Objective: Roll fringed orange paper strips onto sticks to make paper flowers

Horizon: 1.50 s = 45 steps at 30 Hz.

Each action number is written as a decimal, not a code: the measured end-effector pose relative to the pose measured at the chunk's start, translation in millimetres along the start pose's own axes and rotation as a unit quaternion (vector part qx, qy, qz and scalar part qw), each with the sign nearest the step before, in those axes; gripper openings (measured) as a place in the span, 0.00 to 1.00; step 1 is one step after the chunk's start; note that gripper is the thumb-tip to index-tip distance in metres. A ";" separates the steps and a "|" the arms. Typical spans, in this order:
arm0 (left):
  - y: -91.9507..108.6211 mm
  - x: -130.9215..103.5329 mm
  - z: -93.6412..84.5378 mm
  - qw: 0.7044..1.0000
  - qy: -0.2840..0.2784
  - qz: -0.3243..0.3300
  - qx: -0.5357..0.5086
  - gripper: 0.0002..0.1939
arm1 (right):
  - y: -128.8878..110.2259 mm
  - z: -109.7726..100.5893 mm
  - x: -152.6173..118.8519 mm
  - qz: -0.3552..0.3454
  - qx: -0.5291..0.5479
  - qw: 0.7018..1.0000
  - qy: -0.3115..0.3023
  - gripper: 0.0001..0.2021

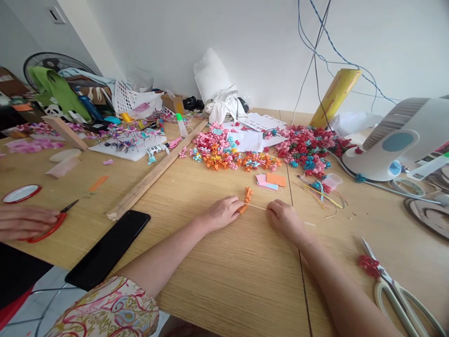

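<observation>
My left hand [226, 213] rests low over the wooden table, its fingers pinched on an orange paper strip [248, 195] with a cut, frilled edge. A thin pale stick [257, 206] runs from the strip across to my right hand [283, 219], whose fingers are closed on its other end. Just beyond my hands lie small orange, pink and blue paper pieces [275, 179]. Farther back is a heap of pink, orange and yellow paper flowers [219, 152].
Scissors [386, 276] lie at the lower right, near a white fan [389, 140]. A black phone [108, 248] and a wooden bar [157, 173] are to the left. At the far left, another person's hand [24, 222] is by red-handled scissors [52, 229].
</observation>
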<state>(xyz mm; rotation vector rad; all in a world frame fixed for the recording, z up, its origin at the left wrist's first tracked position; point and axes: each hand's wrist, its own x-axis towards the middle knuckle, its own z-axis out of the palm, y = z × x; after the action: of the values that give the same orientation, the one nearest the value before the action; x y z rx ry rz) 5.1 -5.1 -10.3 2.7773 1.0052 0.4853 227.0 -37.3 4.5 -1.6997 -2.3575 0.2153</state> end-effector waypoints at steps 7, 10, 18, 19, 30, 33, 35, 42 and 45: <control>-1.3 1.3 2.1 0.998 0.000 -0.004 0.061 0.07 | -0.7 3.2 -1.1 -0.007 -0.024 1.000 -0.007 0.10; 0.1 2.1 3.1 0.996 -0.003 0.002 0.084 0.08 | -0.1 3.2 -1.1 -0.008 -0.026 1.000 -0.009 0.10; -0.6 3.2 4.2 0.996 0.022 -0.007 0.085 0.08 | -2.9 0.4 -1.6 -0.008 0.001 1.000 -0.010 0.09; -1.5 3.1 4.6 0.997 0.029 -0.005 0.073 0.07 | -3.3 0.4 -1.7 -0.007 0.001 1.000 -0.009 0.09; 8.2 3.1 9.3 0.996 0.057 0.058 0.029 0.07 | -14.4 7.0 -3.2 -0.023 0.022 0.999 -0.013 0.09; 11.9 3.0 9.1 0.997 0.059 0.047 0.022 0.08 | -19.9 9.0 -3.1 -0.029 0.039 0.999 -0.012 0.09; 12.8 2.8 8.9 0.997 0.060 0.037 0.013 0.07 | -22.2 9.9 -2.9 -0.031 0.051 0.998 -0.006 0.09; 12.8 2.6 6.3 0.998 0.063 -0.006 0.013 0.04 | -21.5 10.6 -2.0 -0.038 0.069 0.997 0.010 0.09; 11.2 2.4 6.0 0.997 0.063 -0.015 0.030 0.03 | -20.5 10.6 -1.8 -0.046 0.076 0.996 0.018 0.08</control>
<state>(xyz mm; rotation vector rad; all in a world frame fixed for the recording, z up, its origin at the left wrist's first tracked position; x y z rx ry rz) 15.6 -12.3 -12.6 2.8102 1.1046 0.6437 206.0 -45.4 -0.7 -1.5096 -2.3222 0.3342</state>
